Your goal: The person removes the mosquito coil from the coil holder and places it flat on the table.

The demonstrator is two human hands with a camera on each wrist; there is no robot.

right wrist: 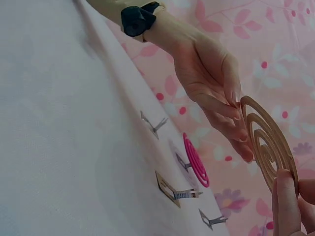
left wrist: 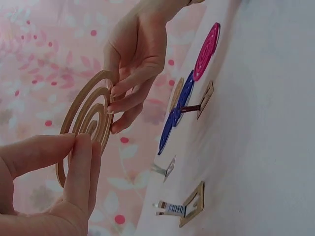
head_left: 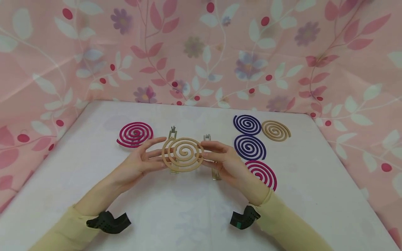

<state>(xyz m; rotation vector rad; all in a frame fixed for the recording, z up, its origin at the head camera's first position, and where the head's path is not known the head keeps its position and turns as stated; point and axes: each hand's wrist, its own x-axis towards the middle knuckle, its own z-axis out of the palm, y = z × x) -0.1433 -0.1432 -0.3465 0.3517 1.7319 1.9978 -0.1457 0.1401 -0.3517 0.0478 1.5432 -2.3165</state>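
A tan mosquito coil (head_left: 186,152) is held up above the table between both hands. My left hand (head_left: 135,167) pinches its left edge; in the left wrist view the thumb and fingers (left wrist: 81,167) close on the rim. On the opposite edge, my right hand (head_left: 230,162) pinches the coil, its fingertips showing at the rim in the right wrist view (right wrist: 285,196). Behind and below the held coil stand small metal coil stands, one (head_left: 173,134) at the left and another (head_left: 207,137) at the right, partly hidden by hands and coil.
A pink coil (head_left: 135,133) sits raised on a stand at the back left. To the right lie two dark blue coils (head_left: 248,124), a tan coil (head_left: 276,131) and a pink coil (head_left: 259,174) partly behind the right wrist. A floral cloth (head_left: 194,52) hangs behind the white table (head_left: 176,216).
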